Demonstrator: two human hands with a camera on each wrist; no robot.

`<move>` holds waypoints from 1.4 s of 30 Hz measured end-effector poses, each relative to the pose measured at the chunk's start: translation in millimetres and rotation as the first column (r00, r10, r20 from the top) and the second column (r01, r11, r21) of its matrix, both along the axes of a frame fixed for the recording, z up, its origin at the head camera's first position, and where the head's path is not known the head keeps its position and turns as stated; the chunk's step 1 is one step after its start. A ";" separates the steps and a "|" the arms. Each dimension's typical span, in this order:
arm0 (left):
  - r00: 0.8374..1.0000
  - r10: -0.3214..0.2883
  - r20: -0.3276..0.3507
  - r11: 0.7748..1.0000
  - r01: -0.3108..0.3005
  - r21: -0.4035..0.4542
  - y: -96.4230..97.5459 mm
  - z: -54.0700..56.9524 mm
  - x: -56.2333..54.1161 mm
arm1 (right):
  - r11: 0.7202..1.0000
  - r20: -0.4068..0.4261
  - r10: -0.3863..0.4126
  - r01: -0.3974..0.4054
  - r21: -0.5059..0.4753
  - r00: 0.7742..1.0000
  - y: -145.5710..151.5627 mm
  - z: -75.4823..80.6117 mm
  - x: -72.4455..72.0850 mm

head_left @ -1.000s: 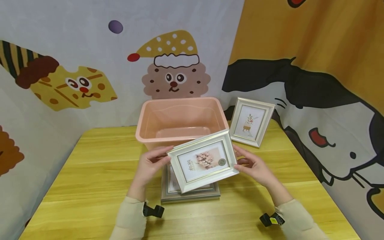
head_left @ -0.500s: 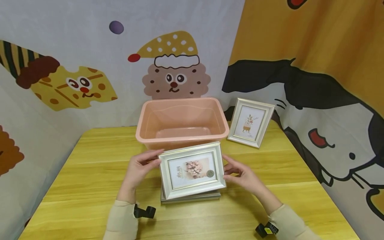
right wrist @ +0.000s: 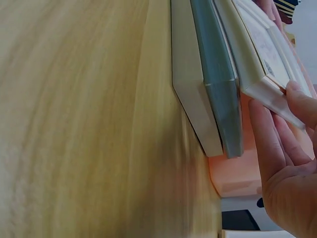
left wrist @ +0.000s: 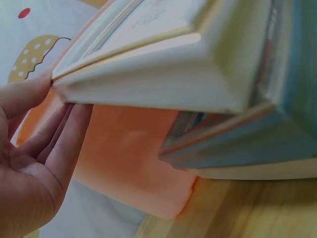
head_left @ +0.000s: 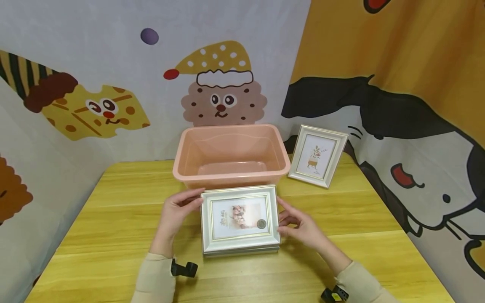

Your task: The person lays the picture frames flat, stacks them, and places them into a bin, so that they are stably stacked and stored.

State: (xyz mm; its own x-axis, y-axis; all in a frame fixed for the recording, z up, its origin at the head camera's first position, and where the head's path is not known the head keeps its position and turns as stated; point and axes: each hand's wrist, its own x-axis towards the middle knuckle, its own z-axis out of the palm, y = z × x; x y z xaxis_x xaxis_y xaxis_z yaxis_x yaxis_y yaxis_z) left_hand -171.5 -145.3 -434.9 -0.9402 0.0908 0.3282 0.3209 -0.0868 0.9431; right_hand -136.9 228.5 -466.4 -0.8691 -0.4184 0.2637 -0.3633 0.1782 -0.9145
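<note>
A white picture frame point(head_left: 246, 219) with a flower print lies sideways over a small stack in the middle of the table. My left hand point(head_left: 174, 214) pinches its left edge near the far corner, thumb above and fingers beneath. On the opposite edge, my right hand point(head_left: 303, 225) holds it between thumb and fingers. Under it are a grey-blue picture frame point(right wrist: 215, 74) and, lowest, a cream picture frame point(right wrist: 187, 74) on the wood. In the left wrist view, the white frame's far side is raised, leaving a wedge-shaped gap above the grey-blue frame.
A pink plastic bin point(head_left: 231, 174) stands right behind the stack. To its right, another white picture frame point(head_left: 318, 155) with a potted-plant print stands leaning back. The wooden table point(head_left: 113, 227) ends at a cartoon-printed cloth point(head_left: 144, 84).
Both hands have brought the white flower-print frame left and toward the body, lowering it over the stack. Its tilt has turned nearly square with the frames beneath.
</note>
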 end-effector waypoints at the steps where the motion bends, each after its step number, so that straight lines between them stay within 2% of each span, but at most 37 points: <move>1: 1.000 0.016 0.011 1.000 -0.016 0.001 1.2 -0.6 -0.4 | 1.000 -0.002 0.002 -0.002 -0.002 1.000 -0.2 -0.4 -0.1; 5: 0.996 0.077 0.046 0.997 -0.076 -0.021 4.6 -2.9 -0.7 | 1.000 -0.007 0.002 -0.002 0.001 1.000 -1.4 -1.4 0.0; 8: 0.994 0.097 0.054 0.994 -0.094 -0.055 4.8 -4.9 -0.5 | 1.000 0.003 -0.004 0.004 0.000 1.000 -2.7 -1.5 0.7; 14: 0.996 0.041 0.081 0.990 -0.030 -0.140 1.7 -10.0 0.8 | 1.000 0.020 -0.003 0.004 -0.015 1.000 -3.7 -3.3 1.8; 17: 0.993 0.027 0.116 0.987 -0.009 -0.159 0.5 -13.4 0.6 | 1.000 0.036 0.002 -0.001 -0.023 0.999 -3.1 -4.7 1.6; 22: 0.989 0.025 0.148 0.983 0.003 -0.185 -0.8 -17.3 1.6 | 1.000 0.111 0.004 -0.001 -0.019 0.994 -2.7 -4.6 1.4; 26: 0.987 -0.024 0.160 0.979 0.055 -0.195 -3.4 -22.3 0.3 | 1.000 0.145 -0.002 0.003 -0.005 0.989 -2.1 -5.6 0.9; 30: 0.985 -0.062 0.158 0.972 0.096 -0.213 -4.9 -26.4 -0.7 | 1.000 0.135 0.003 -0.004 0.009 0.991 -1.0 -8.0 -0.1; 42: 0.988 -0.044 0.147 0.972 0.076 -0.220 0.1 -29.4 0.4 | 0.999 0.186 0.031 -0.032 0.004 0.982 -0.6 -9.8 -1.2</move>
State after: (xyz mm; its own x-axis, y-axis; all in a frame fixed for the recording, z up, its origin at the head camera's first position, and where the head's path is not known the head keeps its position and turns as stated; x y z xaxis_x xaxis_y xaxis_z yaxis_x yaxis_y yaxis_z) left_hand -171.1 -145.2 -464.2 -0.9658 0.2052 0.1587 0.1852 0.1173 0.9757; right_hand -138.0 227.9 -476.2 -0.8891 -0.4477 0.0957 -0.1925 0.1759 -0.9654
